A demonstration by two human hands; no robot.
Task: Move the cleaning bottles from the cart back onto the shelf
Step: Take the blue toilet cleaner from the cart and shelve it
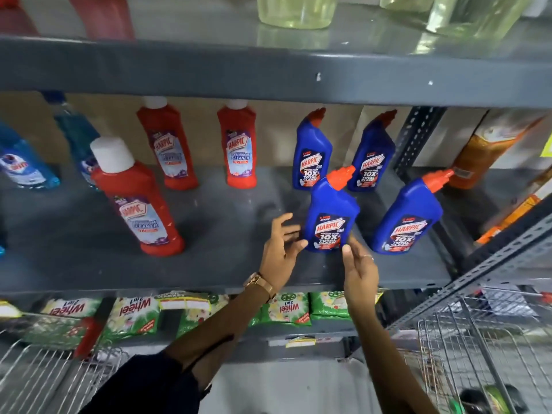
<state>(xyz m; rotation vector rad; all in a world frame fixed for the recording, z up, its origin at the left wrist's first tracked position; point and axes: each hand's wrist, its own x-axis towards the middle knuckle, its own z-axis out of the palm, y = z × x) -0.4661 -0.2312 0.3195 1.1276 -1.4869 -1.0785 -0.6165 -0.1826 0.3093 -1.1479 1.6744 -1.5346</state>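
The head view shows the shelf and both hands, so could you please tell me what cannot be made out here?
- Wire cart: cut off by the bottom right edge, so any bottles left inside are hidden.
- Blue Harpic bottle: whether the left hand and right hand touch it is unclear.
- Top-shelf bottles: cut off by the top edge.
- Light blue bottles: blurred at the left edge, labels unreadable.

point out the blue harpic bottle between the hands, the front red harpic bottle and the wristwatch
blue Harpic bottle between the hands point(330, 216): head view, on its blue body above the label
front red Harpic bottle point(136, 189): head view, on its red shoulder
wristwatch point(259, 282): head view, on the strap
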